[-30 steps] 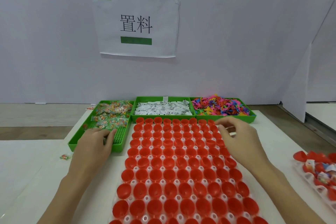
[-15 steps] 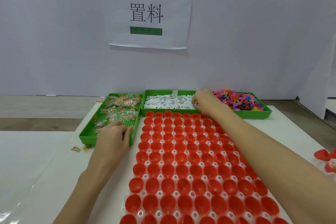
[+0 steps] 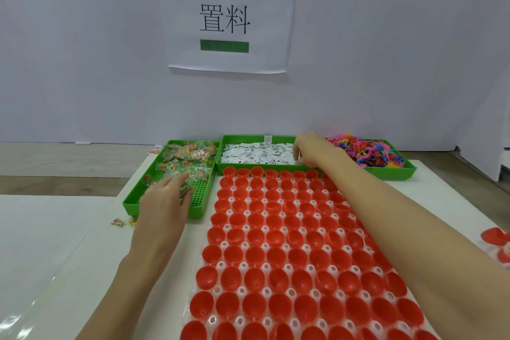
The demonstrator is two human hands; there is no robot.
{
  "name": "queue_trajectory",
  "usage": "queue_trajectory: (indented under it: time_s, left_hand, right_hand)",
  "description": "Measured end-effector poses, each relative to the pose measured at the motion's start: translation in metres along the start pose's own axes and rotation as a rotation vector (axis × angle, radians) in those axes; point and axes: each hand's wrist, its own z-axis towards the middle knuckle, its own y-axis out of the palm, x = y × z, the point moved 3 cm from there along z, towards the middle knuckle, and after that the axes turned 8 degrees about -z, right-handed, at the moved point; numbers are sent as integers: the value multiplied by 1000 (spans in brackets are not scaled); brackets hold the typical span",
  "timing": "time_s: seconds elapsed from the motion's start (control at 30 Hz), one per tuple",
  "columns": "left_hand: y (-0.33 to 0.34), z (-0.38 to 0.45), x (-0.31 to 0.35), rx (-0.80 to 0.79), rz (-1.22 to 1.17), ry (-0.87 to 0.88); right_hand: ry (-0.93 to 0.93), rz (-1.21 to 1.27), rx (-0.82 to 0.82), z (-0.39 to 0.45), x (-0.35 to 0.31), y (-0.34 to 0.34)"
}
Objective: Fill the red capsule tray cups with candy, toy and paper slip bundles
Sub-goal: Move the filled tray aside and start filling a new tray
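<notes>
Looks to me like a small packing or assembly workstation, not a home: plain white partition walls (image 3: 386,50), a printed station sign (image 3: 229,19) taped up, a white worktable (image 3: 55,243), and green parts bins (image 3: 408,171) sorted in a row.

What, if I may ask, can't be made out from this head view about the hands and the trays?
- Right hand: its own back hides the fingertips over the paper slips, so its grip is unclear.
- Left hand: blurred over the candy tray; candy held unknown.
- Slip print: too small.
- Red capsule tray: cut off by bottom edge.
</notes>
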Motion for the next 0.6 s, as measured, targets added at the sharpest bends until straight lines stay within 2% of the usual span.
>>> queue_trajectory:
  time_s: [0.17, 0.6]
  left_hand:
    - [-5, 0, 1, 21, -16, 92]
    - [-4, -2, 5, 15, -49, 116]
  right_hand:
    - [29, 10, 17, 0, -3, 0]
    - [88, -4, 49, 2, -8, 4]
